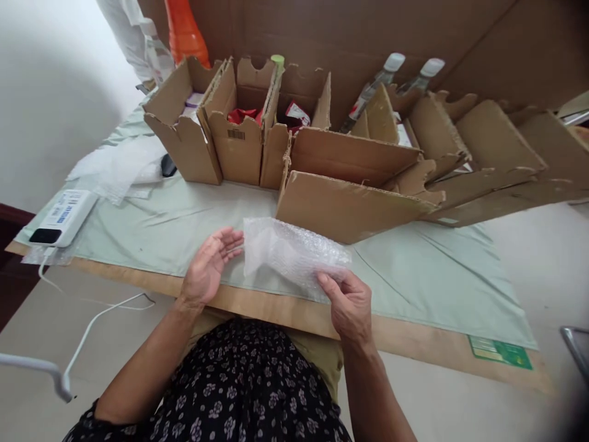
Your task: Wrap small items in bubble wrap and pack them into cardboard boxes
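Observation:
A clear bubble wrap bag [289, 252] is held above the near edge of the table in front of me. My right hand [352, 301] pinches its lower right corner between thumb and fingers. Just left of the bag, my left hand [211, 261] has its palm turned inward and its fingers stretched out, holding nothing. Its fingertips are very close to the bag's left end; whether they touch it I cannot tell. Whether anything lies inside the bag is hard to make out.
Behind stand cardboard bins [242, 147], some with packets inside. A wide cardboard box [350, 205] sits in front of them. Clear bottles [372, 89] and an orange bottle [186, 34] are at the back. More bubble wrap [124, 162] and a white power bank [67, 215] with a cable lie left.

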